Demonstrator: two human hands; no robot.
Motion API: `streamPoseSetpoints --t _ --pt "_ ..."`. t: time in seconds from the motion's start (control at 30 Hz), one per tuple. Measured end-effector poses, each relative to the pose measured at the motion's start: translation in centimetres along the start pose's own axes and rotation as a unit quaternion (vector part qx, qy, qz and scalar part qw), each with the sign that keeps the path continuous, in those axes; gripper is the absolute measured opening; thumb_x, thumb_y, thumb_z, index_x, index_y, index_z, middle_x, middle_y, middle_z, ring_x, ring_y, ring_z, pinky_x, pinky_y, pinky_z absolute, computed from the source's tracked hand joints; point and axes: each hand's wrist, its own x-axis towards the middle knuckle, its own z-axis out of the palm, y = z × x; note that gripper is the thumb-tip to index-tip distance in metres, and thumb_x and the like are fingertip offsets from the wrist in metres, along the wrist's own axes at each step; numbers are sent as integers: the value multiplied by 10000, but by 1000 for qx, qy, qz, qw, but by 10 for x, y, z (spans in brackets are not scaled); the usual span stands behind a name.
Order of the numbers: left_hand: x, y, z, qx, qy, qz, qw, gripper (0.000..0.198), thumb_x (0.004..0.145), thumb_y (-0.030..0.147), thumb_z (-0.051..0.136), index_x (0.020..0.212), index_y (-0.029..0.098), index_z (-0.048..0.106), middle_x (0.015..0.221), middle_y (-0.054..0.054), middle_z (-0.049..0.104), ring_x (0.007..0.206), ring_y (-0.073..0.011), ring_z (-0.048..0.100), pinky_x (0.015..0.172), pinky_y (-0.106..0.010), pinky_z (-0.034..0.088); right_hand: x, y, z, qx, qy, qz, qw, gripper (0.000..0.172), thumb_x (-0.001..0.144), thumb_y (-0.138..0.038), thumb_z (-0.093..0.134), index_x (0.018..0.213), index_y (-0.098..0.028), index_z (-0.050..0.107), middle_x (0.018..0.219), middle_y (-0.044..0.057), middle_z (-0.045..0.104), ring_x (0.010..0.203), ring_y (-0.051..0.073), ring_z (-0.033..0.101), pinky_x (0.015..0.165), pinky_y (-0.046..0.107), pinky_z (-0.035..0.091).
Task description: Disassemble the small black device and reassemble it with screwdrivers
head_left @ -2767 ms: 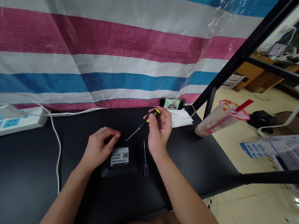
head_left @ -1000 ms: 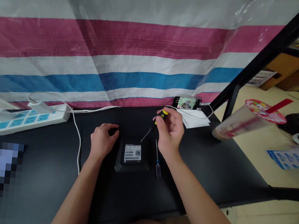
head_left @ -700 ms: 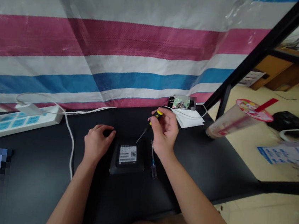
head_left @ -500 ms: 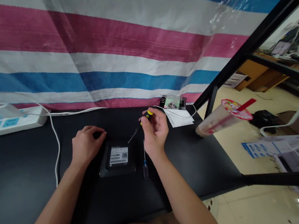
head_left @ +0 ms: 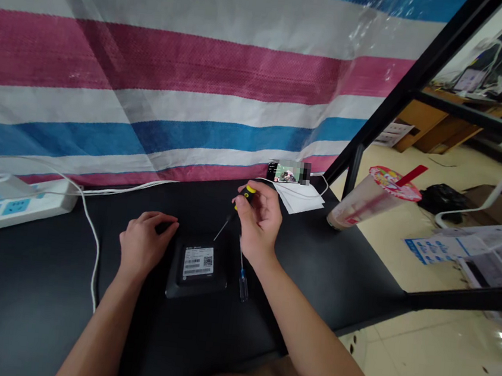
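Observation:
My right hand (head_left: 260, 225) is closed around the yellow-and-black handle of a screwdriver (head_left: 247, 195). Its thin shaft slants down and left, with the tip close to the far edge of a flat black square device (head_left: 198, 287). On top of that device is a white label (head_left: 199, 261) with a QR code and barcodes. Left of the device's far corner, my left hand (head_left: 145, 240) rests with thumb and fingertips pinched together; whatever may be between them is hidden. A second screwdriver (head_left: 243, 286) with a clear blue handle lies right of the device, partly below my right wrist.
A white power strip (head_left: 47, 205) with cables lies at the left. At the back, a phone (head_left: 286, 172) leans by the striped sheet (head_left: 200, 69), with white paper (head_left: 301, 200) before it. A lidded drink cup (head_left: 371, 197) stands at the right near a black metal frame (head_left: 354, 169).

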Motion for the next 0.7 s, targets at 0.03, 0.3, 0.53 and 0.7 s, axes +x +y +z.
streamPoseSetpoints --t 0.03,0.3,0.53,0.7 --pt "0 1 0 0 1 0 1000 300 940 517 637 1057 323 833 1235 -48 755 1082 -309 695 787 -364 482 0 0 0 -2 1 0 1000 294 923 -391 765 1172 -277 656 1088 43 675 900 160 680 802 333 611" --pt "-1 6 -4 -14 -3 -14 1000 278 925 495 669 1073 321 828 1242 -49 748 1108 -311 694 889 -405 521 1 0 -2 -6 3 -18 1000 275 941 -350 747 1191 -285 652 1101 40 682 896 162 689 832 341 606" --pt "-1 6 -7 -39 -20 -23 999 348 878 456 723 1182 306 799 1290 -49 736 1157 -311 686 974 -435 522 4 -2 -2 11 18 -21 1000 276 915 -329 778 1167 -279 676 1080 42 682 902 170 703 854 354 612" --pt "-6 15 -15 -92 54 -23 994 324 903 384 656 1166 231 765 1115 -69 760 1035 -272 697 945 -399 530 5 -4 -1 5 26 -27 999 278 913 -354 781 1157 -284 667 1063 38 684 898 174 703 862 368 625"
